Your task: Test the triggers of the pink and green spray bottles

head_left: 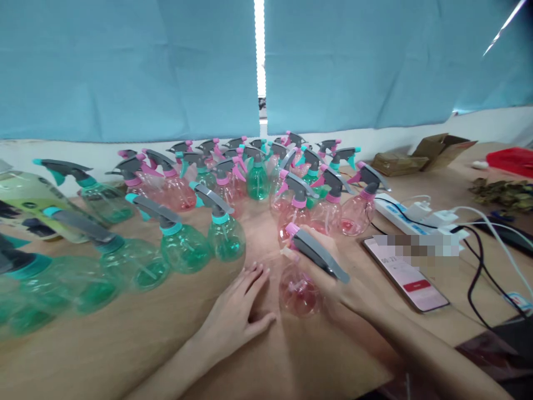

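My right hand (322,255) is wrapped round the neck of a pink spray bottle (300,294), just under its grey and pink trigger head. The bottle stands upright, or nearly so, on the wooden table (233,366); I cannot tell whether its base touches. Flat on the tabletop, left of that bottle, lies my left hand (239,308) with its fingers stretched out and nothing in it. Beyond it stands a green spray bottle (227,239) with a turquoise collar. Another pink spray bottle (327,214) is just past my right hand, among several of its kind.
More green spray bottles (187,250) line the left side, and a mixed pink and green group fills the back. A phone (408,275), a white power strip (400,214) and loose cables (478,261) lie at right. Behind them are a cardboard box (441,150) and a red bag (510,161).
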A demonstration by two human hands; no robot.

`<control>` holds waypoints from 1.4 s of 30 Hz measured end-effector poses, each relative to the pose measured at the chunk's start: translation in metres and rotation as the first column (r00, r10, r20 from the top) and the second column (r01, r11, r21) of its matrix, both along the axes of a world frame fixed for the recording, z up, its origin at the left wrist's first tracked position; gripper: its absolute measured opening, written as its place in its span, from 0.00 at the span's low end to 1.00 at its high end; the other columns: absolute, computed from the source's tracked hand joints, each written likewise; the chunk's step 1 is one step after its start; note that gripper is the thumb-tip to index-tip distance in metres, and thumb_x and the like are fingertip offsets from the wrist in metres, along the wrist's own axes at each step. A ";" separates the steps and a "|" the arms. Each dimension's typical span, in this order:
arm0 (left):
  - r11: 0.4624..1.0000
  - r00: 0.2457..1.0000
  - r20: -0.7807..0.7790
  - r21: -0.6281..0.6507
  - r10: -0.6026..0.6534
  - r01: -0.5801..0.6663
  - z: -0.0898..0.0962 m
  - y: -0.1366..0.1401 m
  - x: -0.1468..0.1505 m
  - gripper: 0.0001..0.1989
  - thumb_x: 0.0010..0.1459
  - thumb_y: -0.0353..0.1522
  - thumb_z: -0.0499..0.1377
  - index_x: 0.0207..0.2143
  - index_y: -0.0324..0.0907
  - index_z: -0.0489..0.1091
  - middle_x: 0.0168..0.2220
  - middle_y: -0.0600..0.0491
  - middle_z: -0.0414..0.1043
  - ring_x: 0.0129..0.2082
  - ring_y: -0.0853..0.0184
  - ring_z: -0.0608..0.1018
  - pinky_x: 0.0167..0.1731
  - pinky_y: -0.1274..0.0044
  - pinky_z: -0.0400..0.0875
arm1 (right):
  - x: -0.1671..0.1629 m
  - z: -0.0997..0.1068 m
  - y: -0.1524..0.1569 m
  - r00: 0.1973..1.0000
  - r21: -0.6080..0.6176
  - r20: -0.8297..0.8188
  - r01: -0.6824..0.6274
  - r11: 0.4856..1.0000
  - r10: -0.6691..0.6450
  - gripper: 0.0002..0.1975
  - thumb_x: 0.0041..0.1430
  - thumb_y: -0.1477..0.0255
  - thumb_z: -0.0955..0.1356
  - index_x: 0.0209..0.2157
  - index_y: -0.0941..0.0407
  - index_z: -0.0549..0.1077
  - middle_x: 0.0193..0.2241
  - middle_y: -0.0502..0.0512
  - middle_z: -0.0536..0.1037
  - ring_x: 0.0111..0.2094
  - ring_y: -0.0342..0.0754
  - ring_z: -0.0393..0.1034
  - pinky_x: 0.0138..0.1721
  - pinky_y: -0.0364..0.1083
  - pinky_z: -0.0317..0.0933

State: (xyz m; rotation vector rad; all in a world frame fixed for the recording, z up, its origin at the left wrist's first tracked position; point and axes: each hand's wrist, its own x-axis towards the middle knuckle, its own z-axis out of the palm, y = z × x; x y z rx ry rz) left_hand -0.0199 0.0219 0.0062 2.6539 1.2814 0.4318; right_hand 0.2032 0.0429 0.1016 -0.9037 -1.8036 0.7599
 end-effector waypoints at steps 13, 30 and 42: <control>0.999 0.999 -0.042 0.037 -0.030 0.032 -0.002 0.000 0.000 0.32 0.64 0.44 0.55 0.64 0.38 0.52 0.65 0.42 0.54 0.65 0.55 0.57 0.62 0.60 0.55 | 0.001 0.003 -0.001 0.999 -0.111 0.037 -0.005 0.994 0.009 0.04 0.57 0.71 0.67 0.31 0.52 0.65 0.22 0.45 0.65 0.23 0.43 0.62 0.26 0.43 0.61; 0.999 0.998 -0.051 0.037 -0.037 0.039 -0.003 0.000 -0.001 0.32 0.64 0.44 0.55 0.64 0.37 0.55 0.65 0.42 0.55 0.65 0.55 0.57 0.62 0.60 0.55 | 0.000 -0.010 0.003 0.995 -0.002 0.043 0.091 0.996 -0.090 0.06 0.57 0.68 0.67 0.28 0.53 0.69 0.20 0.47 0.67 0.21 0.44 0.62 0.22 0.44 0.62; 0.999 0.997 -0.071 0.031 -0.036 0.038 -0.002 0.000 -0.002 0.31 0.65 0.44 0.54 0.64 0.37 0.54 0.66 0.42 0.53 0.66 0.56 0.56 0.61 0.60 0.55 | 0.004 -0.023 0.003 0.990 -0.014 0.118 0.084 0.996 -0.082 0.13 0.55 0.73 0.64 0.42 0.52 0.74 0.23 0.48 0.72 0.24 0.46 0.67 0.27 0.45 0.65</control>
